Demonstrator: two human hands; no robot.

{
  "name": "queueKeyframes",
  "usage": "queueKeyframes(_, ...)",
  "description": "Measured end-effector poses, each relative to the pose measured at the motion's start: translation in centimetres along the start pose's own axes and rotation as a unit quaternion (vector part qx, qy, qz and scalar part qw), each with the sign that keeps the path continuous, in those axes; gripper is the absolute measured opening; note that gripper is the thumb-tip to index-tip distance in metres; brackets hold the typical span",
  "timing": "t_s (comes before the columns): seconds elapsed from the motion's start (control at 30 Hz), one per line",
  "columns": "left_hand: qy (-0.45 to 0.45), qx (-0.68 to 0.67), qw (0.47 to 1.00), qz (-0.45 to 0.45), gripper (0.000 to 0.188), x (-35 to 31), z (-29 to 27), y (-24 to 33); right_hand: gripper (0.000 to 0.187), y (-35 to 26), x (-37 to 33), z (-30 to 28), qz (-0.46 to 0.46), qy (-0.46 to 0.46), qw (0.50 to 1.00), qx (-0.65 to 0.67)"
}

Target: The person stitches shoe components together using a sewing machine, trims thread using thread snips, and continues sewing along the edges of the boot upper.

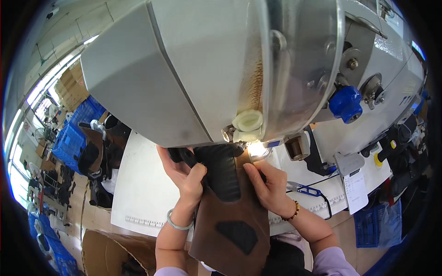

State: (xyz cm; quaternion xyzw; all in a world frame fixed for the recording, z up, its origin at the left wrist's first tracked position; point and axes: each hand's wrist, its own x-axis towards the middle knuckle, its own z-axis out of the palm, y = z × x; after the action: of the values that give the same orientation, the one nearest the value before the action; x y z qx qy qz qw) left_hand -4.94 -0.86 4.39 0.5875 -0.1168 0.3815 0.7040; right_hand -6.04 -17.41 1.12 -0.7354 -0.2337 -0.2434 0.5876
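Under the head of a large grey sewing machine (184, 69) lies a brown leather upper (212, 216), with a black ribbed panel (223, 177) and a smaller black patch sewn on. Its lower part hangs over the table's near edge toward me. My left hand (188, 181) grips the folded black side of the upper, thumb on top. On the other side, my right hand (269, 184) pinches the brown edge close to the lit sewing point. The machine head hides the needle and some of my fingertips.
Blue-handled thread snips (308, 190) lie on the white table (142, 184), right of my right hand. A paper tag (355, 193) hangs at the right. Blue crates (73, 138) and dark leather pieces stand left; a cardboard box (110, 253) sits below the table's left front.
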Motion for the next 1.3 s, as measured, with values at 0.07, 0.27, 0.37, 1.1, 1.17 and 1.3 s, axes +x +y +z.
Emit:
queueKeyframes(0.07, -0.003, 0.003, 1.0, 0.009, 0.066, 0.2, -0.3, -0.5, 0.013, 0.0, 0.0, 0.1, -0.01, 0.01, 1.0, -0.007)
queueKeyframes(0.27, 0.002, -0.028, 0.999, -0.034, 0.051, 1.6, -0.3, -1.1, 0.016, 0.3, 0.3, -0.2, -0.007, -0.011, 1.0, -0.02)
queueKeyframes(0.37, -0.001, -0.034, 0.999, -0.032, 0.035, 2.0, 0.2, -0.9, 0.017, 0.8, 0.1, -0.5, 0.013, -0.002, 1.0, -0.003)
queueKeyframes(1.1, -0.012, 0.095, 0.994, 0.06, 0.017, 5.1, -1.9, -7.0, 0.024, 1.5, -0.6, 0.1, 0.016, 0.03, 0.999, 0.01)
queueKeyframes(1.17, -0.01, 0.109, 0.992, 0.058, 0.019, 5.8, -1.5, -6.3, 0.027, 0.8, -0.2, 0.0, 0.036, 0.002, 0.999, 0.019)
queueKeyframes(1.3, -0.015, 0.132, 0.99, 0.055, 0.024, 1.7, -5.3, -3.6, 0.028, 0.9, 0.0, -0.7, 0.033, 0.0, 0.999, 0.025)
